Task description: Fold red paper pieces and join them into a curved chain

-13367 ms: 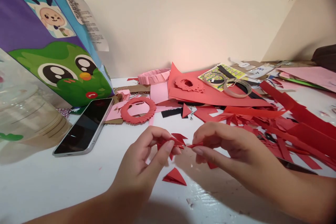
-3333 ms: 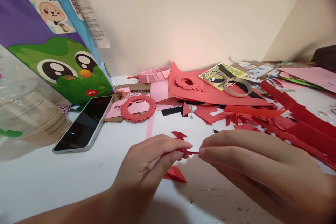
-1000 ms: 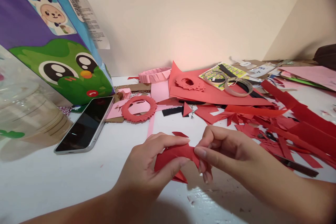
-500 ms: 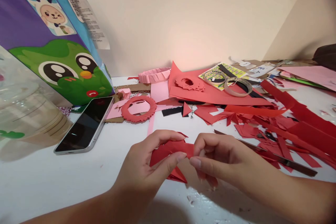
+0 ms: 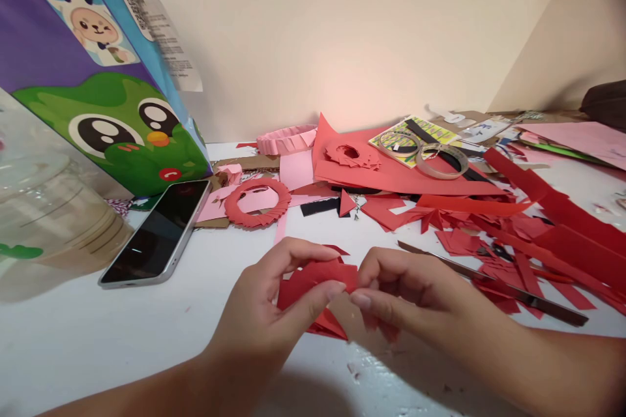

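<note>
My left hand (image 5: pixel 278 296) is closed round a folded red paper piece (image 5: pixel 313 277), its thumb pressed on the near face and its fingers curled over the top. My right hand (image 5: pixel 413 287) pinches at the right end of that paper with thumb and forefinger; the exact contact is partly hidden. More red paper (image 5: pixel 384 327) shows below the right fingers, partly covered. Under my left hand, folded red paper (image 5: pixel 330 324) lies just above the white table (image 5: pixel 161 352). Beyond the hands rests a pleated red paper ring (image 5: pixel 235 205).
A phone (image 5: pixel 159 231), a plastic cup (image 5: pixel 63 221) and a printed bag (image 5: pixel 112 111) stand left. Behind are a pink pleated ring (image 5: pixel 288 141) and tape rolls (image 5: pixel 443 163) on red sheets. Right lie red scraps (image 5: pixel 528 228) and a long dark blade-like strip (image 5: pixel 518 293).
My right hand has shifted slightly at the paper's right end, and the red paper below its fingers has moved a little. My left hand keeps its hold.
</note>
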`<state>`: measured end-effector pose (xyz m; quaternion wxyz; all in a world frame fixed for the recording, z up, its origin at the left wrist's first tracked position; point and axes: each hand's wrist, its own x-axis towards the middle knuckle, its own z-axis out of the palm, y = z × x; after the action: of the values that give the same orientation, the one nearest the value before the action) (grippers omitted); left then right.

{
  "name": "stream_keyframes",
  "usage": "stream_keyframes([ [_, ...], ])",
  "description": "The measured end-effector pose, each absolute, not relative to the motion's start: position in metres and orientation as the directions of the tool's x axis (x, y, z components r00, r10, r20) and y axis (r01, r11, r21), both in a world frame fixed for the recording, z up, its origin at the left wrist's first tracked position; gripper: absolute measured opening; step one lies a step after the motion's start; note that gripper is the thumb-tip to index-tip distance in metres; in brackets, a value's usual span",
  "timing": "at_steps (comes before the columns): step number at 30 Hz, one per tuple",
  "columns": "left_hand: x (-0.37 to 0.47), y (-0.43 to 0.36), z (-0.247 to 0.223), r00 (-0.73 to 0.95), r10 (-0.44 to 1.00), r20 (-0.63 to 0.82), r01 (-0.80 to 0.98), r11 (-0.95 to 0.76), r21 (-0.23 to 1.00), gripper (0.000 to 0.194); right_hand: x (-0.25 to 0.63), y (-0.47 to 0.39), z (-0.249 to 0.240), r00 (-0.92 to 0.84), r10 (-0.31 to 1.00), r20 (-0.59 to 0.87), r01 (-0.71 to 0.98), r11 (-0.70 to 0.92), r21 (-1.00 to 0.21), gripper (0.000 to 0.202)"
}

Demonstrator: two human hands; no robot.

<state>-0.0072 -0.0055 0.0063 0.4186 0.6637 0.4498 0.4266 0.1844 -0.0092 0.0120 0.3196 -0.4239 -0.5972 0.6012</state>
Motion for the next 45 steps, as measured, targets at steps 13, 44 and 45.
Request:
stream_keyframes([
  [13,-0.008,-0.005,0.006,0.219,0.964,0.152,0.171,-0.192,0.966,0.02,0.18,-0.017,-0.014,-0.64,0.719,0.27,0.426,0.625,-0.654,0.018],
  [44,-0.005,-0.009,-0.001,0.289,0.883,0.37,0.105,-0.413,0.904,0.027,0.2,-0.015,0.033,-0.319,0.775,0.546,0.366,0.632,-0.683,0.011],
  [45,-0.005,-0.009,-0.001,0.289,0.879,0.379,0.096,-0.42,0.902,0.027,0.199,-0.016,0.033,-0.329,0.77,0.547,0.365,0.638,-0.678,0.011],
])
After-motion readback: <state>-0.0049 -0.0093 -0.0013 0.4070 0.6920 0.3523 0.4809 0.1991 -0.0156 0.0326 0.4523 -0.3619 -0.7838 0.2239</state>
